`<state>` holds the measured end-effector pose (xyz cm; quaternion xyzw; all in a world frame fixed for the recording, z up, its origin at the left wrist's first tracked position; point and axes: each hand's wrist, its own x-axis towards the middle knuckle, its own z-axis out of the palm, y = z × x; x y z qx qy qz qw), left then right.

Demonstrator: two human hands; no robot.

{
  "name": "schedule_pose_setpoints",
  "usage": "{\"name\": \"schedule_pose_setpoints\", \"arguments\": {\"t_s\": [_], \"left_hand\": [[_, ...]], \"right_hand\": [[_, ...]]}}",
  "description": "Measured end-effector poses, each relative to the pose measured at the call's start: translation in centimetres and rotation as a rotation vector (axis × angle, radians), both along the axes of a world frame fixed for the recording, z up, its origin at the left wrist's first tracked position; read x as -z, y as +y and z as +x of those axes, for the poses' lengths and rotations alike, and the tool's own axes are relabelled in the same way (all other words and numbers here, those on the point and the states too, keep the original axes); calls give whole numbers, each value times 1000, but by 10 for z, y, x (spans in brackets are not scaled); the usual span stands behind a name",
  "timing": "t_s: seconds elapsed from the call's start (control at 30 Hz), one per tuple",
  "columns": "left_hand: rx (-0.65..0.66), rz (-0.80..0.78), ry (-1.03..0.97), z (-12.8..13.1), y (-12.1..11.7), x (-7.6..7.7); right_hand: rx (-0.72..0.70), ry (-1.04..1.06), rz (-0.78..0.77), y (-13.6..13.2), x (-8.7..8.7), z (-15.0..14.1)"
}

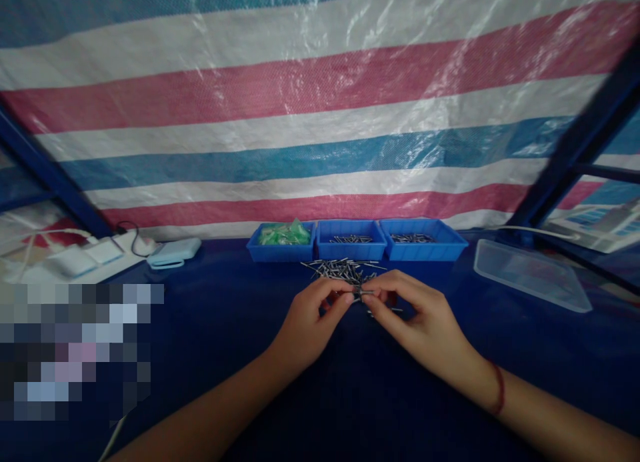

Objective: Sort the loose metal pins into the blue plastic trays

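Note:
Close together over the blue tabletop, my left hand (313, 319) and my right hand (423, 315) are pinched fingertip to fingertip. Between them is a small, thin metal pin (367, 292), shaped like a rivet; both hands seem to grip it, though fingertips cover part of it. Right behind the fingers lies a loose pile of similar metal pins (340, 269). A few more pins (393, 310) lie under and beside my right fingers.
Behind the pile stand three blue bins: the left bin (281, 253) holds green plastic packets, the middle bin (350, 251) and right bin (425, 251) hold metal pins. A clear plastic lid (530, 279) lies right. Leftward are a light-blue case (174, 250) and power strip (113, 265).

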<state>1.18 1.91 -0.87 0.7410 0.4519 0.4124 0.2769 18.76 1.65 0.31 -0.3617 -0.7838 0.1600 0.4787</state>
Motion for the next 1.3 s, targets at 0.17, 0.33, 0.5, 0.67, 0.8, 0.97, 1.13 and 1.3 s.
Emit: {"name": "schedule_pose_setpoints", "arguments": {"t_s": [0.17,0.33,0.5,0.67,0.8,0.97,1.13,1.3], "left_hand": [[27,17,43,1,-2,-1],[-61,16,48,0,-1,0],[-100,55,411,-3,1,2],[-128,75,684,-7,-1,0],[-117,89,756,-7,-3,-2],[-138,105,811,-7,-1,-2],[-144,112,837,-9,2,-2],[-123,109,854,-9,3,-1]], "right_hand": [[-36,-106,82,2,-5,3],[167,-138,113,31,-9,28],[662,-215,124,76,0,74],[682,-279,87,86,9,81],[553,-259,105,69,7,60],[320,-278,98,46,6,33],[98,-304,52,27,4,16],[-20,-347,3,19,6,8]]}}
